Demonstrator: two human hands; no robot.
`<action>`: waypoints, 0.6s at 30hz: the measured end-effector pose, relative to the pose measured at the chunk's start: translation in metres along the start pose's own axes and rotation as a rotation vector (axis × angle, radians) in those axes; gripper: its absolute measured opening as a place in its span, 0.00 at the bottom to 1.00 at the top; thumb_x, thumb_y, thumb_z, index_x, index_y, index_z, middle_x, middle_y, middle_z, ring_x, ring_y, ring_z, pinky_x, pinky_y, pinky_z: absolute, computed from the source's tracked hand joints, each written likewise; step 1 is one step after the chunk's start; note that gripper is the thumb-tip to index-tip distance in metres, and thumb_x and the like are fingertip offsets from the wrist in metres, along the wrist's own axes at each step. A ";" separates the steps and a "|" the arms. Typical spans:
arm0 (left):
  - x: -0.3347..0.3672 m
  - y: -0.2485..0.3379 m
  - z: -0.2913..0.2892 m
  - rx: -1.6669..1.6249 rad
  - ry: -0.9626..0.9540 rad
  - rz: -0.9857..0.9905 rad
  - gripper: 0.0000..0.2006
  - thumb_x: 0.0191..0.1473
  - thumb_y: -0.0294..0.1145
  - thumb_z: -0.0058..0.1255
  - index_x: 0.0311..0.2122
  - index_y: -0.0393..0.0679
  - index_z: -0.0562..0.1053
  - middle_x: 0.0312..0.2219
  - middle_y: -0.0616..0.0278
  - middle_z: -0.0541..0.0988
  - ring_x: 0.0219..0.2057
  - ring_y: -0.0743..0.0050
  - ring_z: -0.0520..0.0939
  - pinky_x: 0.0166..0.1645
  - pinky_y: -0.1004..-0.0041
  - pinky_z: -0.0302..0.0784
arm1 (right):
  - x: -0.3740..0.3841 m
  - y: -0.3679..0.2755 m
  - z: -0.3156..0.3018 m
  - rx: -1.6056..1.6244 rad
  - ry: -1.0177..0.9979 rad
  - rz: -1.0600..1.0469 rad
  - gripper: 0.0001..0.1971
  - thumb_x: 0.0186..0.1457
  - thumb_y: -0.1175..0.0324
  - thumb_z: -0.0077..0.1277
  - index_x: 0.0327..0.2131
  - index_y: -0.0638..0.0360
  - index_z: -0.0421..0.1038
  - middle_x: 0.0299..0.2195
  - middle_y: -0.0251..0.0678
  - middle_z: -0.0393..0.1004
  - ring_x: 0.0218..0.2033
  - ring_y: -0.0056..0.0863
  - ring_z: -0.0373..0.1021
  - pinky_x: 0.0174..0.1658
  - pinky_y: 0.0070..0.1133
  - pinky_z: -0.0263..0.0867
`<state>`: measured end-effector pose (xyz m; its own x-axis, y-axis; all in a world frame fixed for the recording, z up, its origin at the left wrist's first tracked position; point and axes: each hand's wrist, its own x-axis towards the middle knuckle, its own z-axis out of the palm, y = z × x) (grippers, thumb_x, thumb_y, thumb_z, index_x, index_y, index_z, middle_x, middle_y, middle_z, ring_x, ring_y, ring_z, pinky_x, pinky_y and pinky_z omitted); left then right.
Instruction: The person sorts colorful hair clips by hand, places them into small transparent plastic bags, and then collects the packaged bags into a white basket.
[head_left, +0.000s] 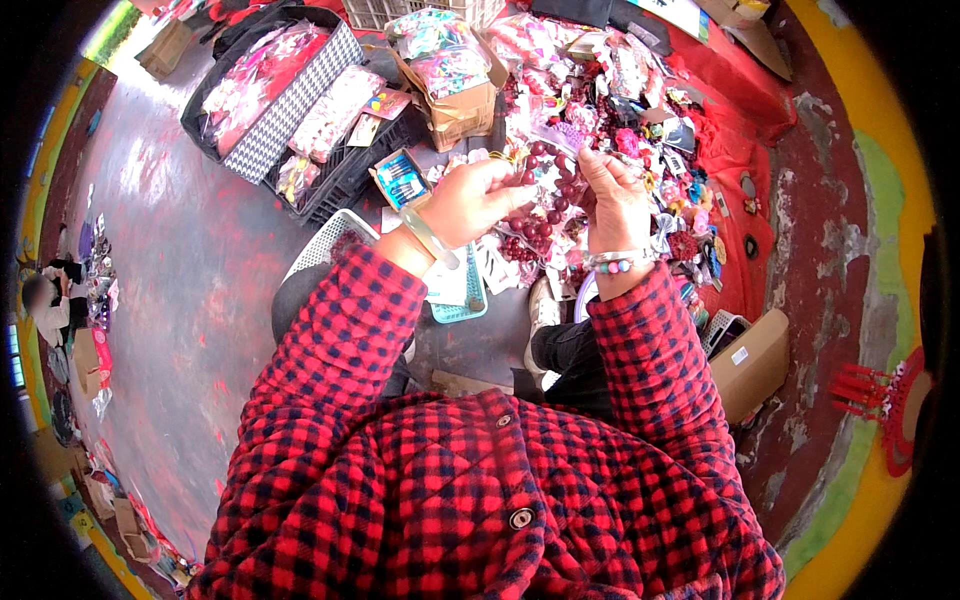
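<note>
1. Head view: the left hand [470, 200] and right hand [612, 195] pinch a string of dark red round beads [552, 190], glossy and clustered.
2. It hangs between the hands, above the far pile of colourful trinkets [640, 90].

Dark red beads [548, 190], red-and-black checked sleeves [350, 320] (quilted), houndstooth bag [290, 115], red cloth [740, 150]
</note>
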<state>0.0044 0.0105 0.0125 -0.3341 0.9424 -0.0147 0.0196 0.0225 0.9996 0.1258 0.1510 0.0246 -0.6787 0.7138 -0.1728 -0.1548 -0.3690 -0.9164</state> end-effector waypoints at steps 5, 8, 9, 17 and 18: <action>0.000 0.015 0.002 -0.472 0.130 -0.102 0.14 0.56 0.38 0.41 0.41 0.40 0.69 0.34 0.65 0.75 0.33 0.83 0.75 0.35 0.80 0.71 | -0.012 -0.012 0.014 -0.040 -0.053 0.065 0.07 0.49 0.67 0.52 0.26 0.62 0.72 0.21 0.28 0.71 0.20 0.14 0.63 0.25 0.12 0.59; 0.002 0.010 0.001 -0.558 0.190 -0.113 0.14 0.55 0.37 0.42 0.40 0.38 0.70 0.33 0.63 0.76 0.31 0.82 0.75 0.35 0.80 0.71 | -0.011 -0.008 0.012 -0.112 -0.125 0.025 0.07 0.49 0.67 0.52 0.26 0.62 0.73 0.21 0.28 0.71 0.20 0.14 0.64 0.25 0.13 0.59; 0.002 0.007 0.000 -0.555 0.197 -0.112 0.13 0.55 0.36 0.43 0.40 0.37 0.71 0.32 0.63 0.76 0.30 0.81 0.75 0.34 0.80 0.71 | -0.012 -0.009 0.013 -0.118 -0.106 0.046 0.07 0.49 0.67 0.52 0.27 0.61 0.73 0.20 0.28 0.71 0.20 0.14 0.63 0.25 0.13 0.59; 0.001 0.008 -0.001 -0.461 0.164 -0.090 0.11 0.51 0.31 0.48 0.37 0.35 0.73 0.29 0.63 0.77 0.28 0.81 0.75 0.32 0.80 0.70 | -0.016 0.004 0.021 0.079 -0.020 -0.005 0.05 0.47 0.72 0.53 0.28 0.63 0.74 0.23 0.29 0.73 0.23 0.14 0.66 0.27 0.11 0.60; 0.000 0.008 -0.001 -0.405 0.182 -0.074 0.11 0.51 0.30 0.49 0.36 0.34 0.74 0.28 0.64 0.77 0.27 0.82 0.75 0.32 0.81 0.70 | -0.017 0.005 0.023 0.116 0.011 0.004 0.05 0.47 0.73 0.54 0.28 0.63 0.74 0.23 0.29 0.73 0.23 0.14 0.66 0.27 0.11 0.60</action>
<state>0.0033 0.0105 0.0201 -0.4817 0.8684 -0.1180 -0.3691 -0.0788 0.9260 0.1206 0.1233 0.0316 -0.6715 0.7185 -0.1812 -0.2345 -0.4380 -0.8678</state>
